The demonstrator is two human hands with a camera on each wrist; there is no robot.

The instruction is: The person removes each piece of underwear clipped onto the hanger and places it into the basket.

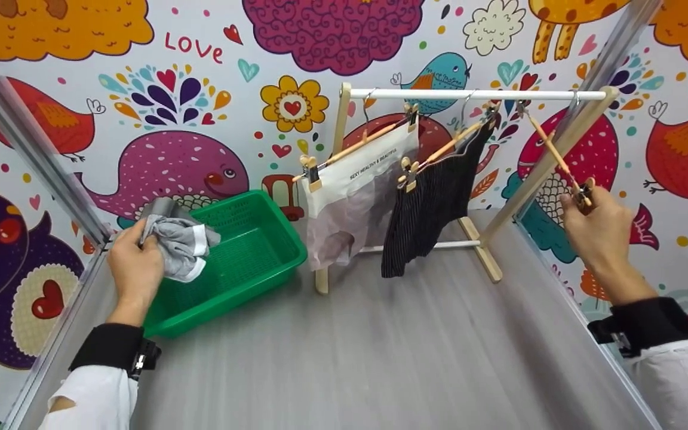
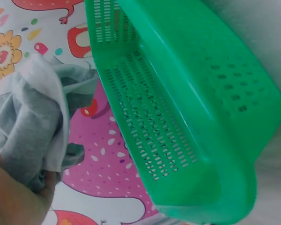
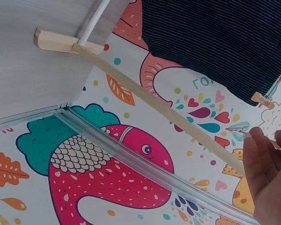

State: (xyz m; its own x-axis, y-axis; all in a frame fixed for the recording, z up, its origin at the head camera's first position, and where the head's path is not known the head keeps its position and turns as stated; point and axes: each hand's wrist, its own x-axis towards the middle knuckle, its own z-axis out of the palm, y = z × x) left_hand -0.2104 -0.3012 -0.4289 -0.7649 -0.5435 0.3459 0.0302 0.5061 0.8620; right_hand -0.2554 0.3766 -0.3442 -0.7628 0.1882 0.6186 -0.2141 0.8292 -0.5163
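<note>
White sleeves [image 1: 96,391] sit nearest. The left hand [image 1: 136,264] clutches a crumpled, white-trimmed grey garment [image 1: 178,254]; the right hand [image 1: 605,230] pinches a slender clip hanger [image 1: 549,144].

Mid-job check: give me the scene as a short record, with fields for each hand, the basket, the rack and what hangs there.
left hand: grips grey cloth with white trim, bunched, raised near the basket
right hand: holds the clip end of a hanger that bears no garment
green basket: left of the rack, no garment seen in its visible part
rack: wooden posts, white rails
hanging, clipped: pale garment with lettering; black striped garment
</note>
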